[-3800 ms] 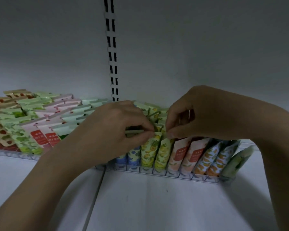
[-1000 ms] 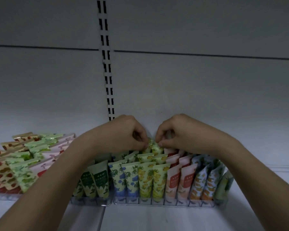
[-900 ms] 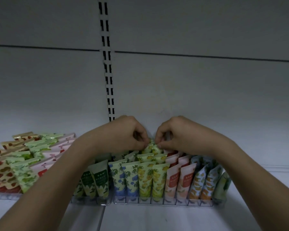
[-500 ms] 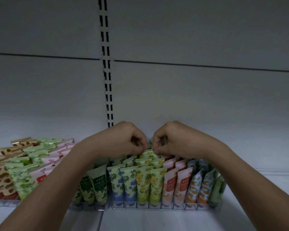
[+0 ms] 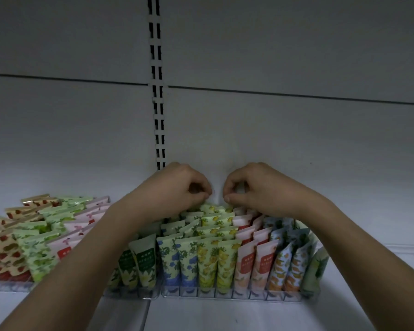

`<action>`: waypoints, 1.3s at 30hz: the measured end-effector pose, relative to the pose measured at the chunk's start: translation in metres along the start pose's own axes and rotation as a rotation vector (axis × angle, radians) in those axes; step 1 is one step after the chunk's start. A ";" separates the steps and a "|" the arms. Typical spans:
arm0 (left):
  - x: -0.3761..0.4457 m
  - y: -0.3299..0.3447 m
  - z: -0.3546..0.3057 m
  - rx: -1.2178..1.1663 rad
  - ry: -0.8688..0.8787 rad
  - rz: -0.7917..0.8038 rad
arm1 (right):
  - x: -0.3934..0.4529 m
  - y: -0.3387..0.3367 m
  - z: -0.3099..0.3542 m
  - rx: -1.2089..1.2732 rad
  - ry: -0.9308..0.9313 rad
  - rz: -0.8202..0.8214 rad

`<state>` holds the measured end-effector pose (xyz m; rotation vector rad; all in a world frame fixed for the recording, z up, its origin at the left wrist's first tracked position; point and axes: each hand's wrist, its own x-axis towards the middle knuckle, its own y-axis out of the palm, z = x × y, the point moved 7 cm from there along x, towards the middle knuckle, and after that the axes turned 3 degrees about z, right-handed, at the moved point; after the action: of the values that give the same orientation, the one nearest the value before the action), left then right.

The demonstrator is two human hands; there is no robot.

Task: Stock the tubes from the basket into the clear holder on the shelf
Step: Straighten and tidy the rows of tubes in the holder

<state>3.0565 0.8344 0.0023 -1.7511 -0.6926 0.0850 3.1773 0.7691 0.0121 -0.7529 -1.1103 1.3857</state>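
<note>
At centre frame, a yellow-print tube (image 5: 216, 208) sits at the back of the clear holder (image 5: 234, 294), its flat crimped top pinched by left hand (image 5: 177, 187) and right hand (image 5: 253, 187). Glossy, soft-sided tubes fill nearly every ridged plastic slot on the white shelf (image 5: 225, 316); stocking looks almost done, though the basket is out of view.

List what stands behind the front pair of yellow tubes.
Behind the front yellow tubes, more yellow tubes run back in rows. Both hands pinch the rearmost one; anything farther back is covered.
</note>
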 end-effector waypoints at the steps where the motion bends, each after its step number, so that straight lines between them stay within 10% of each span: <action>1: 0.000 -0.001 0.000 0.048 -0.012 -0.019 | 0.001 0.000 -0.001 -0.017 0.009 -0.005; 39: 0.002 0.006 0.012 0.095 -0.131 -0.003 | 0.014 0.035 0.010 -0.185 0.014 0.057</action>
<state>3.0557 0.8447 -0.0065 -1.6641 -0.7741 0.2283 3.1529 0.7843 -0.0143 -0.9317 -1.2264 1.3348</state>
